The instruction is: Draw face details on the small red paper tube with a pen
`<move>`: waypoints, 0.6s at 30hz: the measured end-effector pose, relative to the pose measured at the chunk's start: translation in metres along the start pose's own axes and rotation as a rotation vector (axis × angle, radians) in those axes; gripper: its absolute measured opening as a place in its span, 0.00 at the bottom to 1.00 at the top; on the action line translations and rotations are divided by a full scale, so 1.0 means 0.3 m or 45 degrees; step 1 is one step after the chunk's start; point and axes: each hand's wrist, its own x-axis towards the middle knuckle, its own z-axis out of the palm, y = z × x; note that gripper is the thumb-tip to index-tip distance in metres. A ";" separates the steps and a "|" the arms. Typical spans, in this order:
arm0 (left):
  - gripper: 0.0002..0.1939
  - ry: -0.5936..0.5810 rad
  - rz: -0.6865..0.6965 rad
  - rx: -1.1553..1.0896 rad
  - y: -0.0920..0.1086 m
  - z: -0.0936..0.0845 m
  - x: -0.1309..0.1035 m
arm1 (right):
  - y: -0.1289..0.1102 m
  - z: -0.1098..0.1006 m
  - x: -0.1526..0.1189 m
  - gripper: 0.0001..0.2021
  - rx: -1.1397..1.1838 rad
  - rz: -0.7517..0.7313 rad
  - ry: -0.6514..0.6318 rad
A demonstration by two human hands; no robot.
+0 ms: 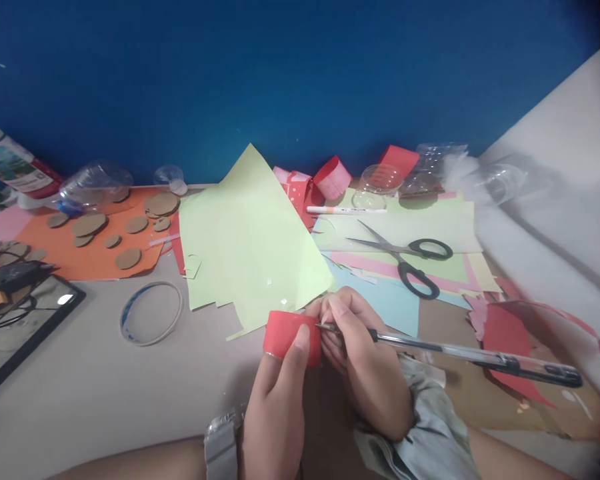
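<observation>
My left hand [280, 393] pinches a curled red paper strip [286, 331], with the thumb on its face and the other fingers behind it. In my right hand [363, 353] is a clear-barrelled pen [460, 351] with a black grip, its tip pointing left at the right edge of the red paper. Whether the tip touches the paper, I cannot tell. The right fingertips are bunched close beside the strip. Just beyond both hands lies a large light-green paper sheet [250, 247] with a ragged front edge.
Open scissors [405, 257] with black handles lie on coloured paper at the right. Cardboard discs [89, 225] rest on orange paper [50, 250] at the left, near a tape roll [151, 313] and a dark-framed tablet [25, 327]. Red paper rings [333, 178] and a white marker [347, 210] are behind.
</observation>
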 end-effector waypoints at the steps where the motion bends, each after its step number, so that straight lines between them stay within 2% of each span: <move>1: 0.17 0.008 -0.026 0.002 -0.003 -0.001 0.001 | -0.001 0.002 0.000 0.23 -0.009 -0.010 0.006; 8: 0.19 0.180 -0.179 0.160 -0.041 -0.041 0.006 | 0.007 -0.008 -0.003 0.22 -0.114 -0.077 0.029; 13: 0.26 0.143 -0.303 0.108 -0.024 -0.019 0.005 | 0.016 -0.010 0.000 0.22 -0.033 -0.008 0.018; 18: 0.25 0.271 -0.408 0.271 -0.011 -0.006 -0.007 | 0.014 -0.003 0.001 0.21 -0.027 -0.004 0.029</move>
